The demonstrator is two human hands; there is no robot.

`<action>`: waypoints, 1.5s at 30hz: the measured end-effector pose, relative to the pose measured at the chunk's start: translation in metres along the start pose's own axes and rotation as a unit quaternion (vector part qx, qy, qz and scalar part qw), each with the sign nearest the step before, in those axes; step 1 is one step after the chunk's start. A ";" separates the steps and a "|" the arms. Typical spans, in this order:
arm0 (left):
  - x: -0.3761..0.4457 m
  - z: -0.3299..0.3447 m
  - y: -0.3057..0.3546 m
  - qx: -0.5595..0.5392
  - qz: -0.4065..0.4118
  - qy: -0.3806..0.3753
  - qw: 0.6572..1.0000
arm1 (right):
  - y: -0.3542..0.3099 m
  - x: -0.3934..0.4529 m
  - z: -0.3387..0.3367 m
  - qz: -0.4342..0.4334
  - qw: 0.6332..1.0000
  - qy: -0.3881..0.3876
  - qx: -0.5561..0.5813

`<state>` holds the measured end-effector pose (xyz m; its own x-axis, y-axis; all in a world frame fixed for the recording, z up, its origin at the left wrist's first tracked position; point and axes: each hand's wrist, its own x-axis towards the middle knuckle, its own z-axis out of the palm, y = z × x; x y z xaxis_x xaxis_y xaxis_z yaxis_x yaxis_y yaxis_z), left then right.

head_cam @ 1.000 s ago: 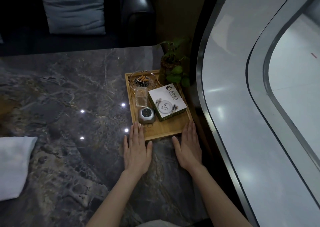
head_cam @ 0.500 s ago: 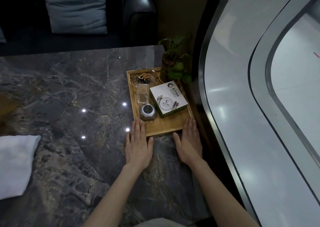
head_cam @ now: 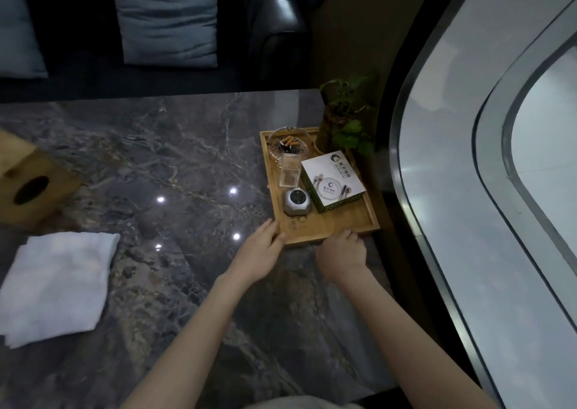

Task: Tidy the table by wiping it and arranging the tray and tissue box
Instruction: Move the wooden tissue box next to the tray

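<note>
My left hand (head_cam: 260,254) and right hand (head_cam: 342,251), fingers curled, both grip the near rim of the wooden tray (head_cam: 327,232) directly ahead of them.

Dark sofa (head_cam: 271,18), grey cushions (head_cam: 168,18)

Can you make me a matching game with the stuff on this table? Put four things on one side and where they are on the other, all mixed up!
Things:
1. white cloth
2. wooden tissue box
3. ashtray
4. white and green box

Places:
A. at the far end of the tray, full of cigarette ends
B. at the table's left edge, tipped over
C. flat on the table, near left
D. on the tray's right side, near the plant

Pairs: 1-C, 2-B, 3-A, 4-D
</note>
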<state>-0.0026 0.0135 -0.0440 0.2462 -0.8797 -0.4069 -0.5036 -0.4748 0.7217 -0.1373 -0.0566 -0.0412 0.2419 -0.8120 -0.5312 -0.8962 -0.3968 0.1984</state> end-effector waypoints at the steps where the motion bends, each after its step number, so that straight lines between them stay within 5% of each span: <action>1: -0.003 -0.011 -0.002 -0.019 -0.010 -0.004 1.000 | -0.010 -0.003 -0.005 -0.023 1.000 0.004 -0.005; 7: -0.033 -0.080 -0.031 0.029 -0.041 0.004 0.999 | -0.079 -0.025 -0.046 -0.183 0.978 0.072 0.074; 17: -0.079 -0.217 -0.105 0.020 -0.081 0.214 0.973 | -0.233 -0.031 -0.116 -0.311 0.899 0.193 0.240; 22: -0.083 -0.275 -0.146 -0.011 -0.088 0.384 0.919 | -0.297 -0.016 -0.142 -0.356 0.829 0.250 0.352; 28: -0.063 -0.320 -0.207 -0.060 -0.177 0.442 0.878 | -0.365 0.005 -0.146 -0.384 0.797 0.086 0.458; 32: -0.045 -0.325 -0.239 -0.281 -0.215 0.448 0.821 | -0.400 0.016 -0.143 -0.366 0.780 -0.044 0.506; 36: -0.039 -0.321 -0.258 -0.527 -0.220 0.401 0.716 | -0.417 0.022 -0.144 -0.315 0.751 -0.158 0.559; 45: -0.032 -0.310 -0.251 -0.561 -0.202 0.400 0.696 | -0.416 0.018 -0.144 -0.304 0.740 -0.150 0.580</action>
<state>0.3727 0.1520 -0.0385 0.7884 -0.1894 -0.5852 0.5935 -0.0156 0.8047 0.2935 0.0322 -0.0143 0.7943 -0.4342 -0.4250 -0.4133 0.1265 -0.9017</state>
